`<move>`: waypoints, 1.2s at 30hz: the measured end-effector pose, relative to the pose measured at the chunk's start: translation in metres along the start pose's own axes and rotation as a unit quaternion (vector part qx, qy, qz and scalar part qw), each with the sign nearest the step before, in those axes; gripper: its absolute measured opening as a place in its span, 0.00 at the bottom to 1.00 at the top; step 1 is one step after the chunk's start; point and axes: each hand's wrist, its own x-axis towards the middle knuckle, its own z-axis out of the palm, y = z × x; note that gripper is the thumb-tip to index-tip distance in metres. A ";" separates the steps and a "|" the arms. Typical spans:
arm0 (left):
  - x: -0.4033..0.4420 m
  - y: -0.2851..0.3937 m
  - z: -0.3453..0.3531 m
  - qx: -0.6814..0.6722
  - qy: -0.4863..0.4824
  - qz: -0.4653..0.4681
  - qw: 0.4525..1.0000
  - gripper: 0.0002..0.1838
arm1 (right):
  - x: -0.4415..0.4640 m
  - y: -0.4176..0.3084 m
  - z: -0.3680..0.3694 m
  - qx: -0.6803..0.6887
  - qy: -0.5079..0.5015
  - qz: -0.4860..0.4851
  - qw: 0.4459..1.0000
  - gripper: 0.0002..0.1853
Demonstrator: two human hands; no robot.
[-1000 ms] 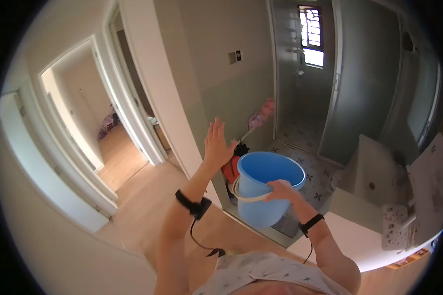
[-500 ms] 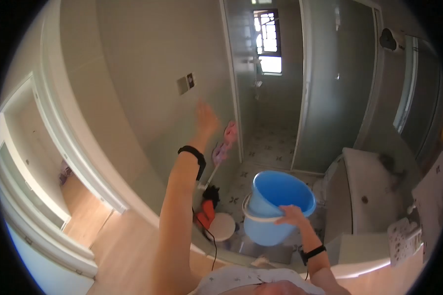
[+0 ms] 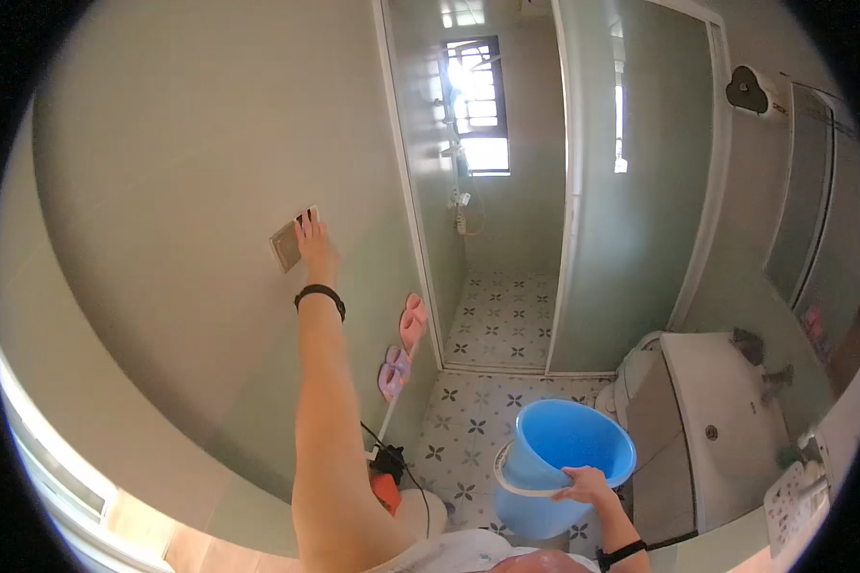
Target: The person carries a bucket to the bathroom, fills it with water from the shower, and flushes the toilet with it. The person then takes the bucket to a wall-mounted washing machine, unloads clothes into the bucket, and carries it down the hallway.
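My left hand [image 3: 316, 247] is stretched out to the wall, its fingers on the switch panel [image 3: 286, 246]. A black band circles that wrist. Lower right, my right hand [image 3: 584, 485] grips the white handle and side of a blue bucket [image 3: 535, 511], with its fingers closed. The bucket hangs slightly tilted over the patterned tile floor [image 3: 478, 406], and the part of its inside that shows is bare blue.
Pink slippers [image 3: 412, 322] and purple slippers [image 3: 392, 373] hang on the left wall. Below stand an orange item [image 3: 385, 494] and a round white lid [image 3: 420, 513]. A washbasin [image 3: 726, 420] is at the right. Glass panels [image 3: 640, 191] border the shower area.
The view has moved from the hallway into the bathroom. My left hand has gone from mid-air to the switch panel. The blue bucket has stayed in my right hand, and brighter light now falls on the room.
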 end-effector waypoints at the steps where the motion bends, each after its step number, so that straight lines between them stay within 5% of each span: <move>1: 0.007 -0.004 0.006 0.013 -0.017 0.005 1.000 0.31 | 0.006 -0.002 0.000 0.005 0.001 0.015 1.000 0.41; 6: 0.043 -0.007 0.049 0.107 -0.021 0.032 0.994 0.28 | 0.045 0.000 0.010 0.012 0.034 0.027 0.999 0.40; 12: 0.031 0.038 0.012 0.237 -0.072 0.027 0.968 0.26 | 0.055 -0.020 0.002 0.030 0.040 0.021 0.999 0.36; 16: 0.036 0.030 0.083 0.269 -0.018 0.112 0.956 0.24 | 0.062 -0.024 0.001 0.062 0.037 -0.012 0.997 0.33; 19: 0.029 0.038 0.107 0.326 0.032 0.045 0.944 0.24 | 0.061 -0.018 0.007 0.058 0.061 -0.026 0.996 0.33; 23: 0.001 0.025 0.084 0.234 0.037 0.064 0.969 0.26 | 0.068 -0.022 0.001 0.067 0.005 -0.036 0.997 0.35; 31: 0.005 0.034 0.092 0.265 0.049 0.081 0.960 0.28 | 0.052 -0.037 -0.022 0.105 -0.022 0.009 0.994 0.43; 36: 0.003 0.029 0.091 0.279 0.045 0.085 0.955 0.30 | 0.063 -0.026 -0.004 0.080 0.033 0.006 0.996 0.42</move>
